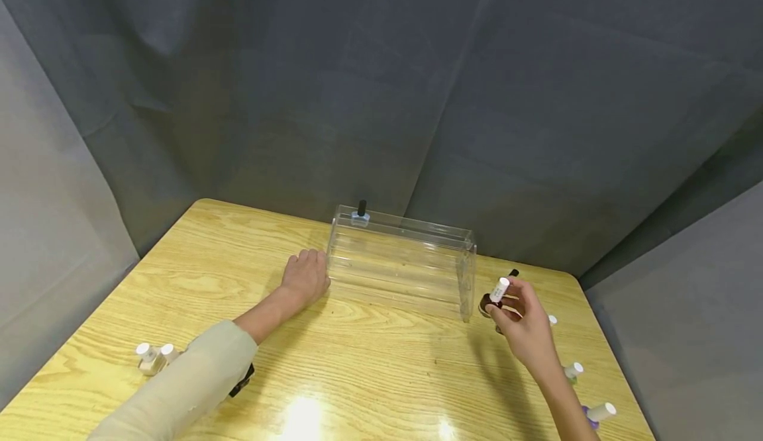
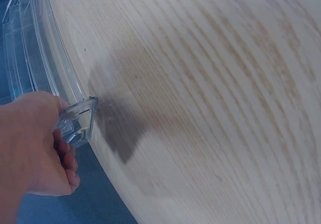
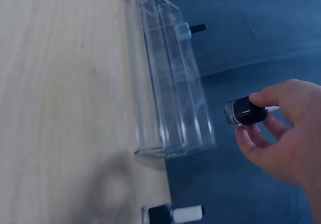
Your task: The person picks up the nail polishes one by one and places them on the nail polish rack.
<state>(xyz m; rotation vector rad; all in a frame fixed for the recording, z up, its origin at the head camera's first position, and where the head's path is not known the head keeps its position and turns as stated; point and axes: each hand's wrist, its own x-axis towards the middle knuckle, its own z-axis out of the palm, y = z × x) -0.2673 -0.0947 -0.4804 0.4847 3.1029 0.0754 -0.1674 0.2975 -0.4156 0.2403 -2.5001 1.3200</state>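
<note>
Beside a clear rack (image 1: 402, 259), the right grip (image 1: 524, 325) pinches a bottle (image 3: 249, 112) (dark-bodied); the left grip (image 1: 306, 275) clasps the rack.

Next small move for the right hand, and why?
Probably bring the dark bottle over the clear rack's rear tier, beside the light-blue bottle. The right hand already holds it, off the rack's right end; that tier shows bare space next to the light-blue one, and the left hand grips the rack's left end, which likely steadies it.
</note>
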